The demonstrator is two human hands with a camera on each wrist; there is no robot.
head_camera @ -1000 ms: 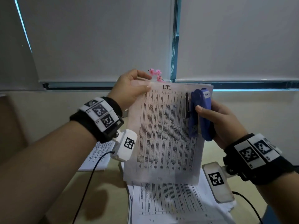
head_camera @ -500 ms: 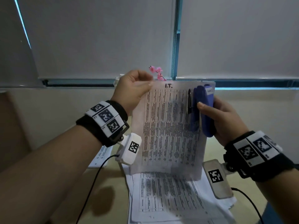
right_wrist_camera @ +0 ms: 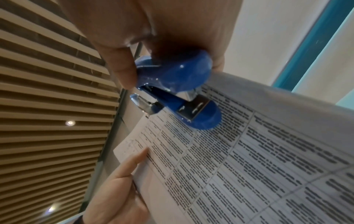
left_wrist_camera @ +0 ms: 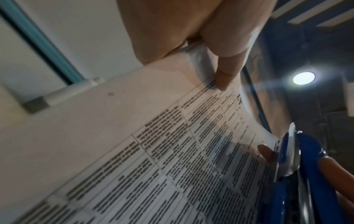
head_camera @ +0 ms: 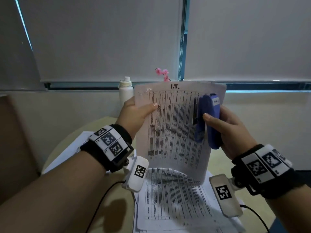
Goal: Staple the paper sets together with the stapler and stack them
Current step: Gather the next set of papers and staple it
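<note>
I hold a printed paper set (head_camera: pixel 173 132) headed "I.T." upright over the table. My left hand (head_camera: pixel 148 107) pinches its left edge below the top corner, thumb on the printed face (left_wrist_camera: pixel 224 75). My right hand (head_camera: pixel 212 117) grips a blue stapler (head_camera: pixel 207 120) held upright against the sheet's upper right part, thumb on its front. In the right wrist view the stapler (right_wrist_camera: pixel 178 84) shows its jaws parted, base and metal anvil lying over the print (right_wrist_camera: pixel 249 166). I cannot tell whether the paper's edge sits between the jaws. A stack of printed sheets (head_camera: pixel 171 202) lies on the table below.
More papers (head_camera: pixel 74 148) lie at the left on the round beige table (head_camera: pixel 104 209). A white bottle (head_camera: pixel 125 91) and pink flowers (head_camera: pixel 162 74) stand by the window sill behind. Wrist camera cables trail across the table near both forearms.
My left hand has slid from the paper's top left corner down its left edge. The bottle behind has come into view. The stapler stays at the sheet's upper right.
</note>
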